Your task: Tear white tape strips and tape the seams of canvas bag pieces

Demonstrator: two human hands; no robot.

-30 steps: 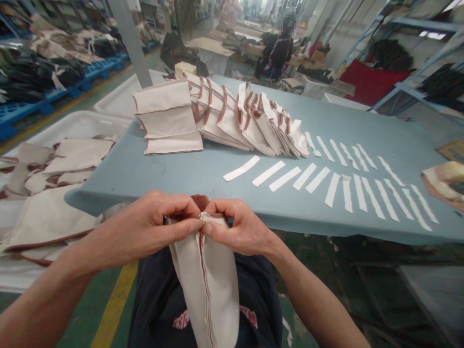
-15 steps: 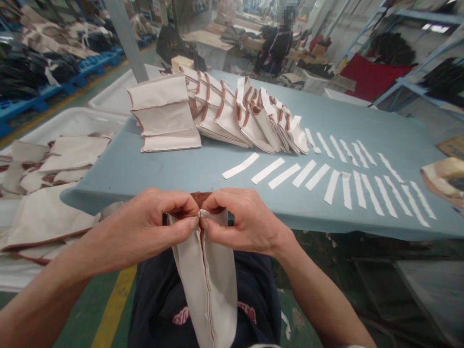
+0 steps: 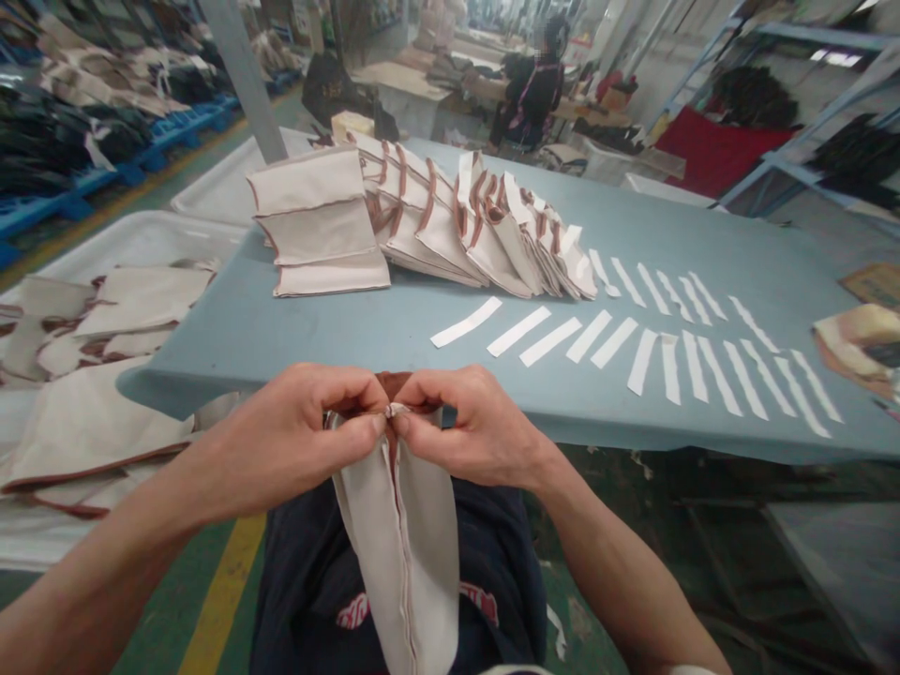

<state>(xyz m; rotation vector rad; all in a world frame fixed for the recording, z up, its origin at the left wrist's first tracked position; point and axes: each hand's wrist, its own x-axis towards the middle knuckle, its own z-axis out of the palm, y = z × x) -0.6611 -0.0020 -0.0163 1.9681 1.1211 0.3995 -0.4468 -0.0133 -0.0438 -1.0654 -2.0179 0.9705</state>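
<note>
Over my lap hangs a cream fabric piece (image 3: 414, 553) with brown edging and a seam down its middle; it looks like a sewn bag part. My left hand (image 3: 320, 422) pinches its top edge just left of the seam. On the other side of the seam, my right hand (image 3: 464, 422) pinches the same edge, thumbs nearly touching. The inside of the piece shows brown behind my fingers. Beyond my hands, white strips (image 3: 591, 336) lie in two rows on the blue-grey table (image 3: 337, 328).
Similar cream pieces (image 3: 436, 220) stand overlapped on the table, beside a folded one (image 3: 320, 225). At left, white bins (image 3: 161, 225) hold more pieces. A metal post (image 3: 243, 80) rises behind the table. Another person (image 3: 538, 94) is in the background.
Almost nothing differs. Both hands keep their pinch on the cream piece, with a slight shift of fabric at the seam top between the thumbs.
</note>
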